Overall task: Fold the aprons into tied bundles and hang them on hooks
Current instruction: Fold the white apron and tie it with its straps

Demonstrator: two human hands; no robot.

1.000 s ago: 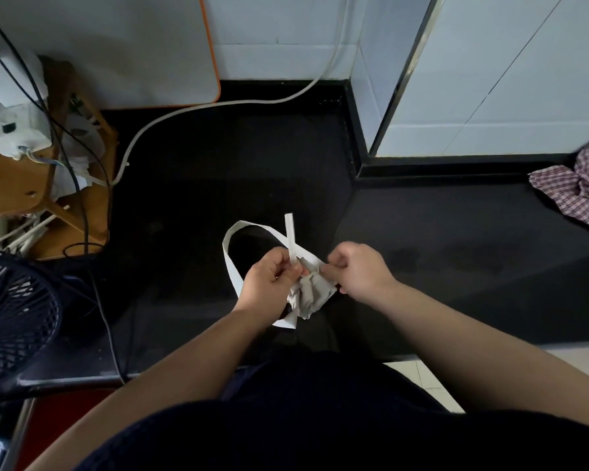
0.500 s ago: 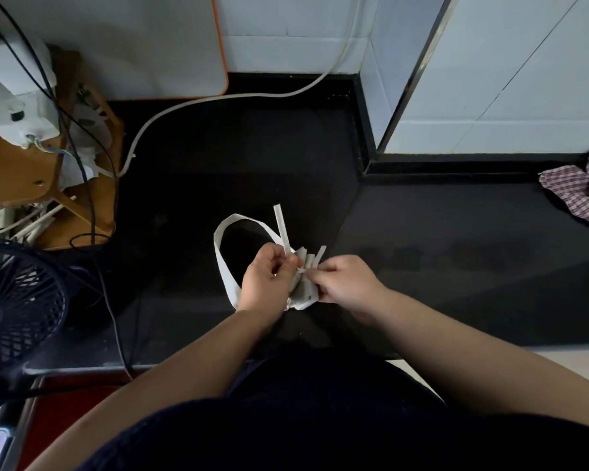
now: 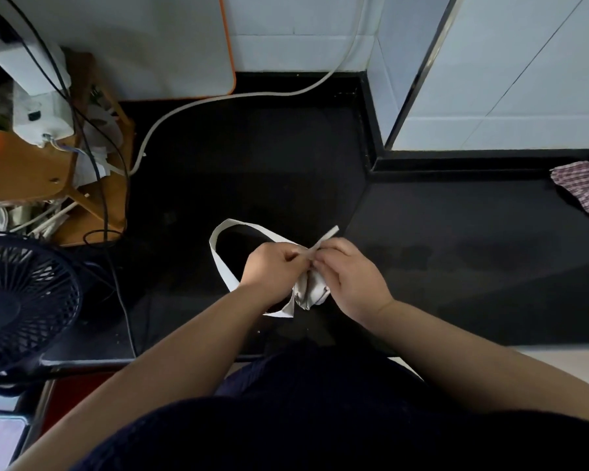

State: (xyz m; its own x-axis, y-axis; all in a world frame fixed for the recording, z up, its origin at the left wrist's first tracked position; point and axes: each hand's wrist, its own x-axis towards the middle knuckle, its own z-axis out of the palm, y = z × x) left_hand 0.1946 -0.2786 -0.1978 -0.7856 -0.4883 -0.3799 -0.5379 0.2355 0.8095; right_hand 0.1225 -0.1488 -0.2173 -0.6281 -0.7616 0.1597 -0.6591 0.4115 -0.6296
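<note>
The left hand [image 3: 272, 266] and right hand [image 3: 351, 280] have drawn together over the bench [image 3: 456, 266], each grip pinching the strap [image 3: 327, 234]. Its free end now slants rightward rather than upright, and the apron bundle [image 3: 312, 292] hangs just beneath them.

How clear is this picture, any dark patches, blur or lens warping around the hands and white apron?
Head view: dim overall; the black counter loses detail; the white apron, left hand and right hand read clearly though slightly soft; wide-angle warping stretches the fan at the edge.
</note>
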